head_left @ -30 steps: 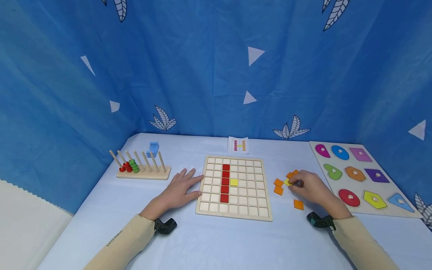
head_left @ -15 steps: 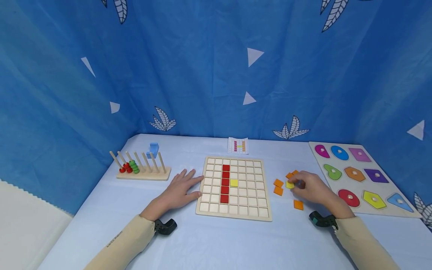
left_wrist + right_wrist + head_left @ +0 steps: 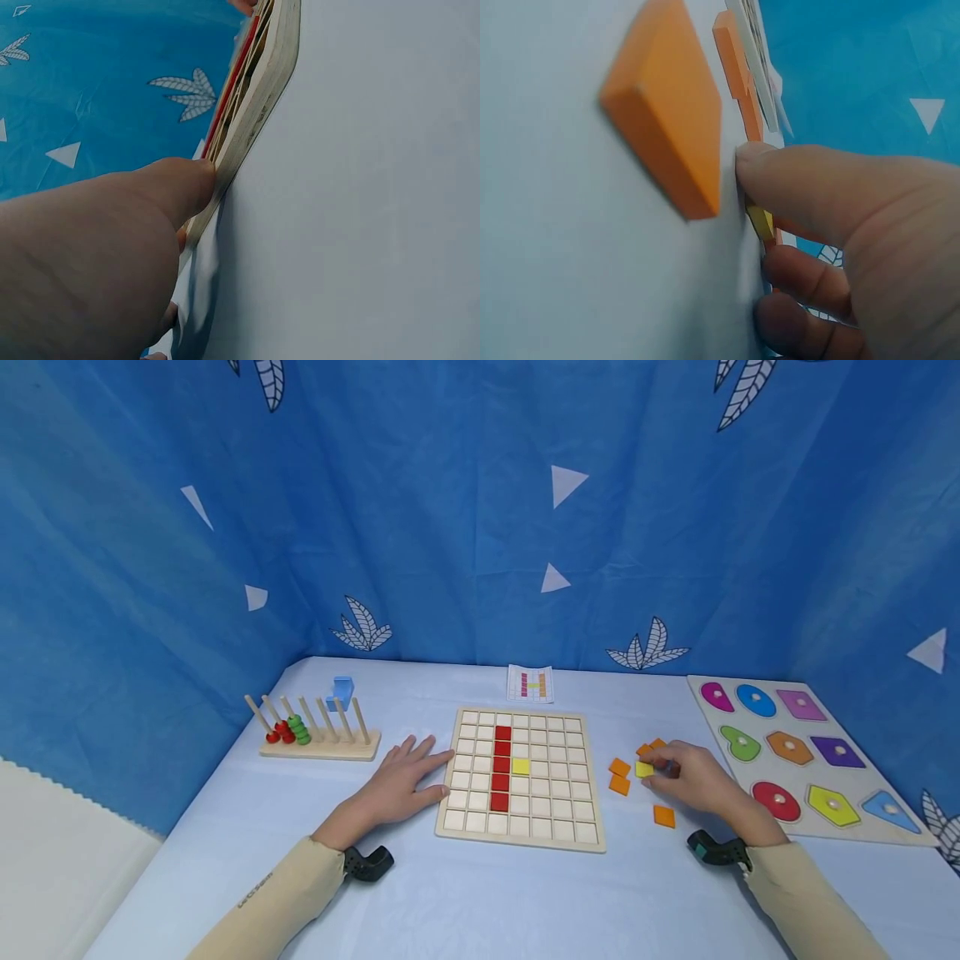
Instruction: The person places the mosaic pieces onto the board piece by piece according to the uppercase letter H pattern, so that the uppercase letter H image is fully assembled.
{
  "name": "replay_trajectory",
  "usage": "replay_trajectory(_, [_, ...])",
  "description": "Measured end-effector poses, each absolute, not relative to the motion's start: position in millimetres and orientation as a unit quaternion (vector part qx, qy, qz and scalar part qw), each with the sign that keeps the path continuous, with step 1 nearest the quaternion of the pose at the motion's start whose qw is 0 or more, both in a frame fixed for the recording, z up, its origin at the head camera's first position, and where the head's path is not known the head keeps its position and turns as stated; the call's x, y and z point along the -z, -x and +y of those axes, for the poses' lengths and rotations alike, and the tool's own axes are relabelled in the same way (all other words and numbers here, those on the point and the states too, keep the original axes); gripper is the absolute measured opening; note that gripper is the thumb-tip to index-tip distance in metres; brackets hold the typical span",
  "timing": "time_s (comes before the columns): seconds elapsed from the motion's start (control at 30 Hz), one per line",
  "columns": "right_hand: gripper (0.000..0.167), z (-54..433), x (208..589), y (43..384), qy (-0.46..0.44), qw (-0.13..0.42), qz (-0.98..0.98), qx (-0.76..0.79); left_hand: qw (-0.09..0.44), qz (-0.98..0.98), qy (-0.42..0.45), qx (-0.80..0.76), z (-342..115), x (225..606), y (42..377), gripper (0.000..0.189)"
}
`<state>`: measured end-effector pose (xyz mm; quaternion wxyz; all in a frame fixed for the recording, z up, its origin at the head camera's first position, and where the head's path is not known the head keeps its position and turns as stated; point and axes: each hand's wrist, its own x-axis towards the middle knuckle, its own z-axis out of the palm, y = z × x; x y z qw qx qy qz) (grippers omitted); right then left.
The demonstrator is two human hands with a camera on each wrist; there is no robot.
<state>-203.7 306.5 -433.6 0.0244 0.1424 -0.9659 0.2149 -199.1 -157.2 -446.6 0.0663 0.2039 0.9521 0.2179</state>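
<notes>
Head view (clock centred on the grid board, 12 at the far side):
- Grid board (image 3: pixel 562 767), wooden, seven cells by seven; lies flat on the white table (image 3: pixel 480 902).
- Red tiles (image 3: pixel 501 765), five; fill one column of cells, just toward 9 o'clock from the middle.
- Set yellow tile (image 3: pixel 520 766), one; sits in the central cell, beside the red column.
- Left hand (image 3: pixel 405 781), at 9 o'clock; palm down, fingers straight and spread, index finger and thumb touching the board's edge.
- Right hand (image 3: pixel 686 774), at 3 o'clock; thumb and fingertips pinch the loose yellow tile (image 3: pixel 643 769), at table level, well apart from the board.
- Orange tiles (image 3: pixel 618 785), five; lie around the pinched tile, two toward 8 and 9 o'clock of it, two toward 12 and 1, one toward 5.
- Pattern card (image 3: pixel 530 684), at 12 o'clock; printed in red, yellow and orange.
- Peg stand (image 3: pixel 318 743), between 9 and 10 o'clock; red and green beads on three pegs.
- Shape puzzle (image 3: pixel 810 760), at 3 o'clock, beyond the right hand; nine knobbed pieces.

Left wrist view:
- Left thumb meets the board's edge; remaining fingers mostly hidden.

Right wrist view:
- Loose yellow tile, partly hidden, shows between thumb and fingers.
- One orange tile, large in the foreground, at 10 o'clock of the thumb.
</notes>
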Motion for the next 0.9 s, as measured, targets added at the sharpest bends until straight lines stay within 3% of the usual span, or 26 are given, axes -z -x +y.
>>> replay_trajectory(0.9, [0.03,306.1,434.3,203.7,-0.142,0.025,-0.967,-0.21,0.062,0.95,-0.208,-0.225,-158.3,445.8,197.6,0.059])
